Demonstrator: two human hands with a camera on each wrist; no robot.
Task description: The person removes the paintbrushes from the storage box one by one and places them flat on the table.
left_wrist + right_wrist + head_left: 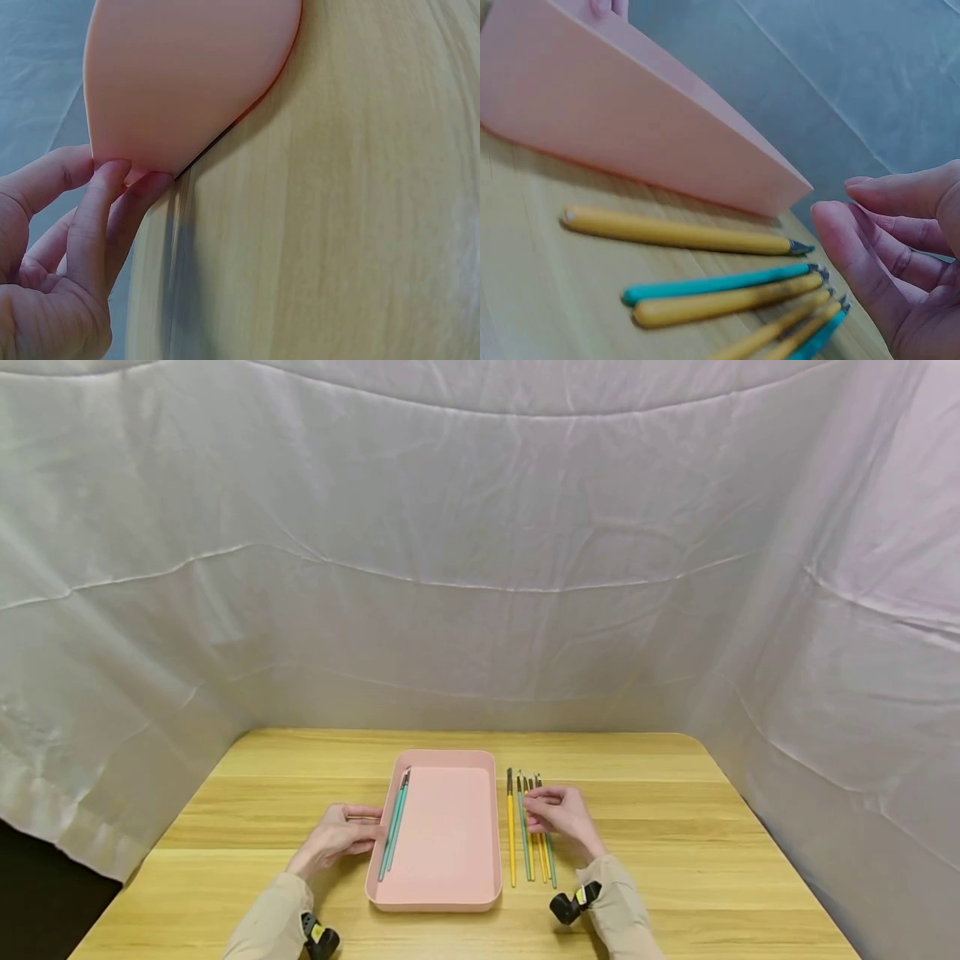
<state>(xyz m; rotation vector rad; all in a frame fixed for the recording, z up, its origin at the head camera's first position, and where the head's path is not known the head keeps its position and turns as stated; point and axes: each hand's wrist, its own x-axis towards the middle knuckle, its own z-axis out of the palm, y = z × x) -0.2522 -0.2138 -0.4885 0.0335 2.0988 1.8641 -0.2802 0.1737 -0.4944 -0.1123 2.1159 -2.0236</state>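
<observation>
A shallow pink tray [450, 906] lies on the wooden table. My left hand [339, 839] holds its left wall, the fingertips [154, 180] against the outer face and one digit at the rim. Inside, two teal paintbrushes [394, 827] lie side by side along the left wall. To the tray's right, several yellow and teal paintbrushes lie in a row, bristles pointing away; a yellow paintbrush [679, 231] is nearest the tray. Over the row is my right hand [558, 814], thumb and index finger close together with nothing between them. It hides part of the rightmost brushes.
Light wood tabletop [660, 843] extends on both sides of the tray and brushes. Pale grey cloth [480, 643] hangs behind the table and along its sides. A small black wrist camera [574, 903] is strapped at the right sleeve, another wrist camera [321, 937] at the left.
</observation>
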